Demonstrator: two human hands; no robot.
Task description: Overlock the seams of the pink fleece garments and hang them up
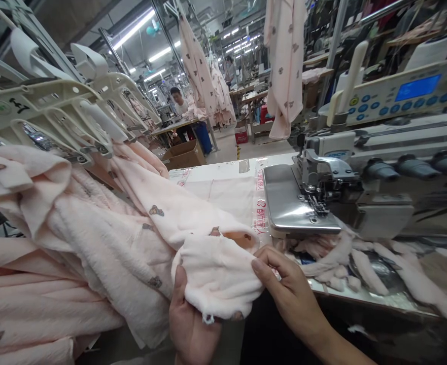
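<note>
Softly bunched — pink fabric [219, 271] (fuzzy).

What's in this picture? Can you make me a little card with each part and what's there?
Left hand: holds the pink fuzzy cloth from below
Right hand: pinches the cloth's edge
Right side: sewing machine with a lit blue screen
By the machine: pink scraps
Left side: plastic clips above more pink fabric
</note>
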